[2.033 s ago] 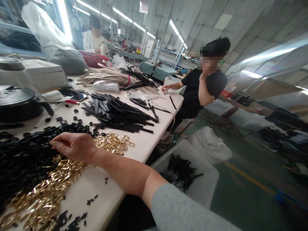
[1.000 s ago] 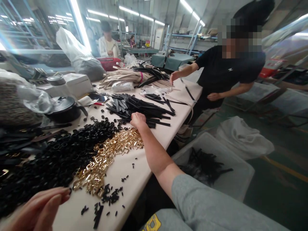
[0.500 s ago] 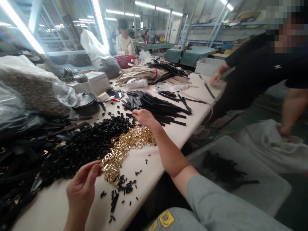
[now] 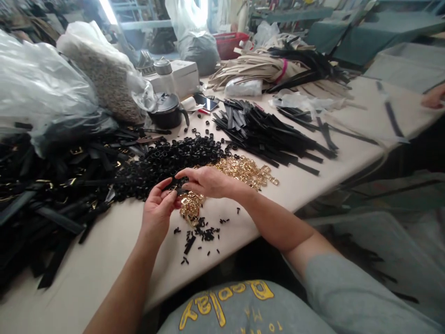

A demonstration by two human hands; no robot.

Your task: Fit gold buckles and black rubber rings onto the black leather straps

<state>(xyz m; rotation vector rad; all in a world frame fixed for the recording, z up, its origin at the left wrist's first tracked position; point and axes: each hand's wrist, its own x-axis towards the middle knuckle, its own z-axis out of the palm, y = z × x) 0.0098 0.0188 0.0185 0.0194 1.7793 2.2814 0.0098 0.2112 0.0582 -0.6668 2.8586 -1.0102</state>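
Note:
My left hand (image 4: 158,206) is closed, thumb and fingers pinching a short black strap (image 4: 181,190). My right hand (image 4: 210,182) meets it from the right, its fingers closed on the same strap. Whether a buckle is also between the fingertips is hidden. Below and behind the hands lies a pile of gold buckles (image 4: 248,170). Beyond them spreads a heap of small black loops (image 4: 187,150). Small black pieces (image 4: 206,233) are scattered on the table in front of the hands.
Loose black straps (image 4: 267,127) lie at the back right. Straps with gold buckles (image 4: 66,185) are heaped at left, near plastic bags (image 4: 100,65). A dark lidded mug (image 4: 167,111) and a phone (image 4: 206,103) stand behind. Another person's hand (image 4: 434,96) rests at the far right.
My right hand has come back from the black straps with one in its fingers and met my left hand. My view has tilted down and turned left.

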